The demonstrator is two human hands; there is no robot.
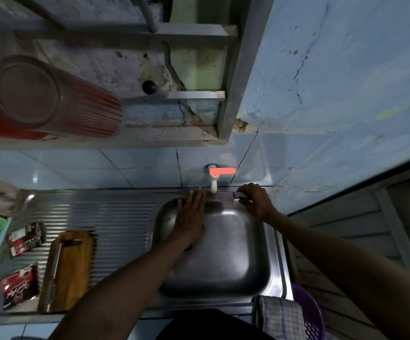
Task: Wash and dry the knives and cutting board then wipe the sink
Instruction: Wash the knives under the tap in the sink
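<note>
Nearest, a checked cloth is draped unused. On the surface, cutting board and knife are left unwashed. Farther, the left hand is spread flat; another knife is gripped by the right hand under the tap.

Two hands, one sink, one cutting board, two packets.
</note>
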